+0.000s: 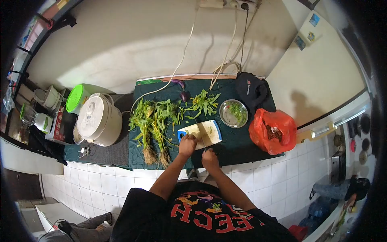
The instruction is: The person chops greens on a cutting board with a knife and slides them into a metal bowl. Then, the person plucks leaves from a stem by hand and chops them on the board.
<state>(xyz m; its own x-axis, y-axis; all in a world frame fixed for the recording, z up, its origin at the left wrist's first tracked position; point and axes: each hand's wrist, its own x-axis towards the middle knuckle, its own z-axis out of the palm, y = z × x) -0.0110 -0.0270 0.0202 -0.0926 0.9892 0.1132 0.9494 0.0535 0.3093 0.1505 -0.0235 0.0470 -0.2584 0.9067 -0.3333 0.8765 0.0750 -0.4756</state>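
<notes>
A white cutting board (211, 130) with blue ends lies near the front edge of the dark green tabletop. My left hand (188, 144) rests on its left part, fingers curled and pressed together; what they hold is hidden. At the front edge of the board, my right hand (209, 159) is closed around the handle of a knife (202, 139), whose blade points away from me across the board. Left of the board lie bunches of leafy greens (155, 117) with roots toward me. More loose greens (204, 103) lie behind it, near a purple eggplant (184, 96).
A metal bowl (229, 118) with cut greens and an open red plastic bag (264, 137) stand at the right, before a black cap (250, 90). A white rice cooker (94, 121) stands left. Cables (183, 56) hang behind. Other people (86, 230) are at lower left and right.
</notes>
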